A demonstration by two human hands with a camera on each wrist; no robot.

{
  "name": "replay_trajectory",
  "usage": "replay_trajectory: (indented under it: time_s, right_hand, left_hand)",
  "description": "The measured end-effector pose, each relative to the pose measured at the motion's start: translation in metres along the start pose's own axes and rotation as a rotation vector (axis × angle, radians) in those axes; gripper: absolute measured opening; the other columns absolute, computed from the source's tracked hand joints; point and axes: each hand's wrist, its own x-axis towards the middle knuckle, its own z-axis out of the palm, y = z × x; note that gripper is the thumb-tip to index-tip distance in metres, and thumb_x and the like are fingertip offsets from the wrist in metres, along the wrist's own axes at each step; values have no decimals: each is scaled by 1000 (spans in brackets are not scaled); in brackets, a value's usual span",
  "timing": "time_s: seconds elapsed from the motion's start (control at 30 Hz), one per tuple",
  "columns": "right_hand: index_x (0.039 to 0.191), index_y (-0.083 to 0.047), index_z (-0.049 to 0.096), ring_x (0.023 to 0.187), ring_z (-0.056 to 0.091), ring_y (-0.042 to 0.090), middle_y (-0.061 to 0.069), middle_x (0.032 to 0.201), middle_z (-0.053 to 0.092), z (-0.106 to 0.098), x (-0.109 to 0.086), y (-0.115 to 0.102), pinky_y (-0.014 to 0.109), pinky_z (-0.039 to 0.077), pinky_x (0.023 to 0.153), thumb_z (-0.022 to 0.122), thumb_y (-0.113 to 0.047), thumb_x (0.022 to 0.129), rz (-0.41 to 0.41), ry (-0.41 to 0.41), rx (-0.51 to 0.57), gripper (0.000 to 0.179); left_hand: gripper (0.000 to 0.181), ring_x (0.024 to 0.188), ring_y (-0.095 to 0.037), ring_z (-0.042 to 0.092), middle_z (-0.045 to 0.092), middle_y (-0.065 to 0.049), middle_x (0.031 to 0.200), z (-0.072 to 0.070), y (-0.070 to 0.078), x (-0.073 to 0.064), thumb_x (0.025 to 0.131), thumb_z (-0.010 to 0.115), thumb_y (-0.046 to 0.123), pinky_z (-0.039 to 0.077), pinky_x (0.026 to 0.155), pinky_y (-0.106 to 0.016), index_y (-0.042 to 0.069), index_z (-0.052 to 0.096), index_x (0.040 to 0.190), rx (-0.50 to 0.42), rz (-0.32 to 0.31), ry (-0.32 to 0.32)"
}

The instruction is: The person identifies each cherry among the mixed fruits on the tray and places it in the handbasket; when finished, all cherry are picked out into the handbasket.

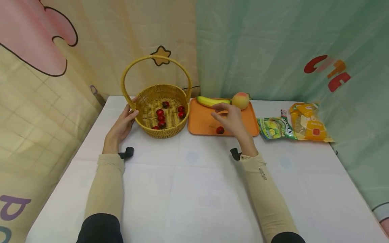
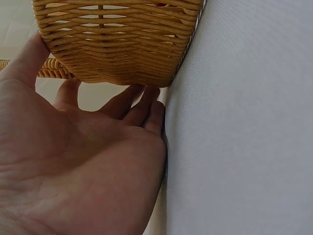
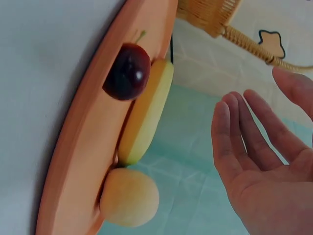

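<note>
A yellow wicker basket with a tall hoop handle stands at the back left, several dark red cherries inside. My left hand holds its left side at the foot of the handle, thumb in front and fingers farther back. In the left wrist view, the fingers lie against the woven wall. My right hand hovers over the orange tray, thumb and fingers apart, nothing between them. One cherry with a stem lies near the tray's front edge, just below that hand; the right wrist view shows it large.
At the tray's back lie a banana and a peach. To the tray's right are a green snack bag and a yellow snack bag. Printed curtains hang behind the white table.
</note>
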Motion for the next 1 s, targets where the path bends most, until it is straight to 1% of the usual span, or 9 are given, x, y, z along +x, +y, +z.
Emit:
replay_trajectory:
  time_s: [0.1,0.2,0.3,0.5,0.6,0.7,0.83,0.93,1.0]
  right_hand:
    - [126,-4,73,114,68,29,16,123,73,-6,1,6,46,59,100,77,-20,98,25,-43,5,33]
    - [126,-4,73,114,68,30,17,123,72,-15,1,13,47,58,102,77,-23,99,58,-89,7,34]
    - [126,-3,73,113,68,31,17,120,73,-24,0,21,48,56,103,77,-26,99,88,-138,-17,36]
    - [127,2,71,113,67,32,17,118,75,-36,-4,35,49,52,105,79,-24,97,151,-273,-53,40]
    - [126,1,72,114,68,32,16,118,76,-37,-5,41,49,51,105,81,-23,95,169,-319,-84,40]
    - [126,-2,73,113,69,31,15,119,76,-35,-5,46,48,52,103,83,-23,93,182,-343,-107,41]
    - [123,-4,74,109,69,29,13,117,76,-32,-4,47,42,54,96,87,-22,89,202,-366,-115,40]
    - [119,-5,75,102,69,27,13,113,76,-30,-3,47,36,55,90,87,-19,89,206,-387,-124,35]
    - [117,-5,76,99,69,26,13,110,77,-29,-3,47,34,55,87,87,-17,89,206,-392,-136,32]
  left_hand:
    - [62,161,-19,12,8,2,178,-1,1,-2,111,49,10,4,133,-35,35,32,165,0,-2,5]
    - [62,161,-18,12,7,3,178,-2,1,-1,112,49,10,3,133,-36,35,31,166,7,-8,3]
    - [63,161,-18,12,8,3,178,-2,2,-1,112,49,10,3,133,-37,34,31,166,13,-9,5]
    - [63,162,-20,10,6,1,178,-3,4,-1,112,48,9,2,133,-38,35,29,167,28,-17,-1]
    - [63,163,-20,10,6,1,178,-2,4,0,112,48,10,1,133,-39,35,28,167,37,-24,-7]
    - [64,163,-20,9,6,1,178,-2,4,1,112,48,10,1,133,-39,35,28,167,40,-20,-9]
    - [64,163,-20,8,5,1,178,-2,3,0,112,49,11,1,133,-38,34,28,167,25,-8,-15]
    - [64,163,-20,8,3,1,178,-2,3,0,112,48,11,1,133,-37,35,27,168,17,-5,-16]
    - [64,163,-20,9,4,1,178,-2,3,-1,112,48,11,1,133,-38,35,27,167,18,-10,-12]
